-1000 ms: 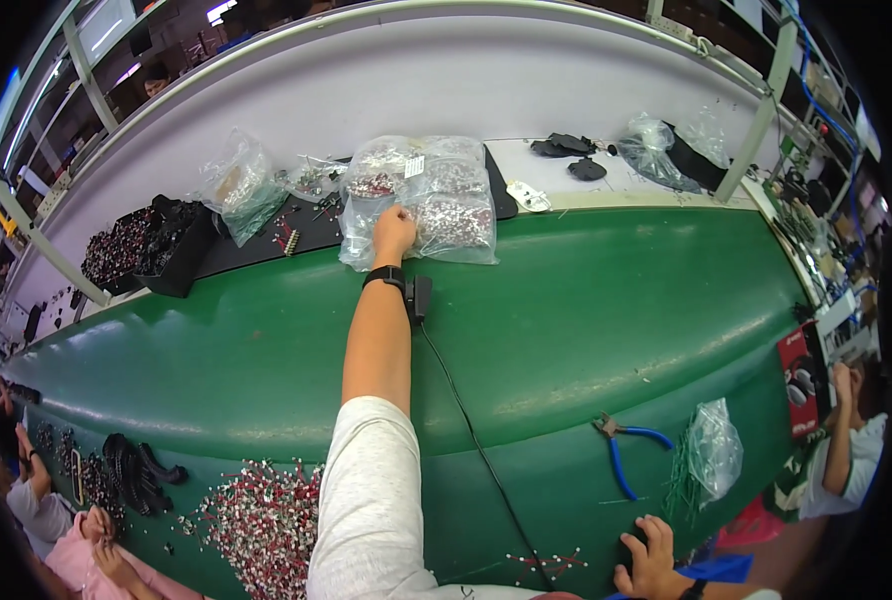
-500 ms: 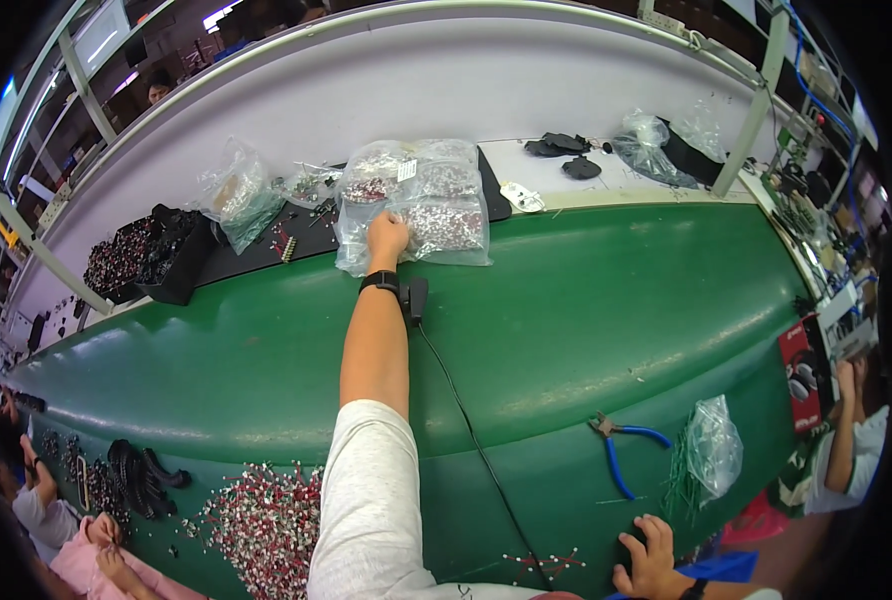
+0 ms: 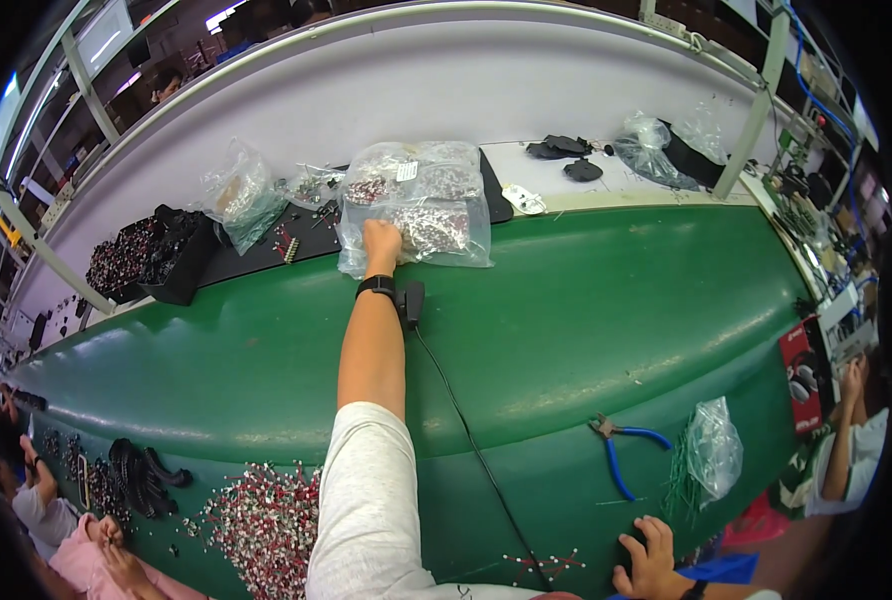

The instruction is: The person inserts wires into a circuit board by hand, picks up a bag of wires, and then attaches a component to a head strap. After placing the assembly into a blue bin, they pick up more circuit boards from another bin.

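- Far across the green table (image 3: 606, 320), my left hand (image 3: 382, 242) is stretched out at full arm's length, fingers curled down onto a clear plastic bag of small red and silver parts (image 3: 428, 215); it grips the bag's near edge, though I cannot tell just how the fingertips close.
- That bag lies half on the green surface and half on the dark tray (image 3: 266, 255) behind it, directly under and beyond my knuckles.
- On that wrist sits a black strap (image 3: 376, 285), and a thin black cable (image 3: 466, 430) runs from a small black block just right of it back toward me.
- To the left of the hand stand a second crumpled clear bag (image 3: 238, 195) and a black bin of dark parts (image 3: 156, 255).
- Near my body, my right hand (image 3: 648, 560) rests flat on the table edge, fingers spread and holding nothing.
- Just beyond it lie blue-handled pliers (image 3: 621, 450) and a small clear bag with green wires (image 3: 711, 450).
- Down at my left side is a heap of red and white pieces (image 3: 261, 520).
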`<action>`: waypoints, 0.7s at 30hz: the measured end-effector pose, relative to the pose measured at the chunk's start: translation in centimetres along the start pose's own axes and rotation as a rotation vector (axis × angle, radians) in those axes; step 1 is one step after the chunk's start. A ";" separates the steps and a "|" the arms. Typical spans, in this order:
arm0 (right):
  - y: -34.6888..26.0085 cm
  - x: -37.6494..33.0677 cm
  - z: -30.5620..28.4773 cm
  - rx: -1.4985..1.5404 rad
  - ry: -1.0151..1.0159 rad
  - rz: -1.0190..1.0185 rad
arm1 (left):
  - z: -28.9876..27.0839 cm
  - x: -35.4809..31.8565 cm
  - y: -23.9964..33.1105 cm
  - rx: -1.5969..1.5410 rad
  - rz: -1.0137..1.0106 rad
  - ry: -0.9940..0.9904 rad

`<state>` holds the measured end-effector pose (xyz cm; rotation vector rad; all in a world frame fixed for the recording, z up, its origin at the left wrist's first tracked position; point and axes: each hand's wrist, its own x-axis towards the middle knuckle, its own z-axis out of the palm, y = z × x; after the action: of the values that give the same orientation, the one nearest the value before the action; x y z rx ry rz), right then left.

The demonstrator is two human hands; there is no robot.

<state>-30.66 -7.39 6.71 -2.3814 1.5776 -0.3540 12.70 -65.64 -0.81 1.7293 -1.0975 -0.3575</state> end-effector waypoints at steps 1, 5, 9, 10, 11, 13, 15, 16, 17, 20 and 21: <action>0.0 0.1 0.0 0.001 0.001 -0.006 | -0.3 0.5 -0.5 -0.041 0.009 0.013; 0.0 0.0 0.0 -0.006 -0.004 0.011 | 0.7 -0.2 -0.2 -0.085 -0.045 -0.047; -0.1 0.1 0.0 -0.006 0.004 0.001 | -0.5 0.9 -0.2 -0.333 -0.133 -0.219; -0.1 0.1 0.1 -0.007 0.005 -0.003 | -0.8 1.1 -0.1 -0.393 -0.185 -0.315; -0.2 0.1 0.0 -0.009 0.006 0.000 | -0.6 0.9 0.1 -0.396 -0.184 -0.318; -0.2 0.1 -0.1 -0.006 -0.002 0.012 | -0.2 0.3 0.3 -0.370 -0.125 -0.297; -0.3 0.0 -0.1 -0.010 0.002 0.016 | 0.0 0.2 0.7 -0.374 -0.169 -0.309; -0.3 -0.1 -0.2 -0.012 0.005 0.019 | 0.3 0.1 0.8 -0.375 -0.216 -0.319; -0.3 -0.1 -0.2 -0.009 0.009 0.013 | 0.1 0.6 0.5 -0.372 -0.210 -0.314; -0.3 0.0 -0.3 0.004 0.005 -0.004 | -0.2 1.5 -0.9 -0.478 -0.214 -0.292; -0.3 0.0 -0.4 0.001 -0.001 0.004 | 0.3 1.2 -1.0 -0.441 -0.213 -0.255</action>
<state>-30.57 -7.29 7.13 -2.3767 1.5808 -0.3526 13.62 -66.69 -1.47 1.4288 -0.9239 -0.9042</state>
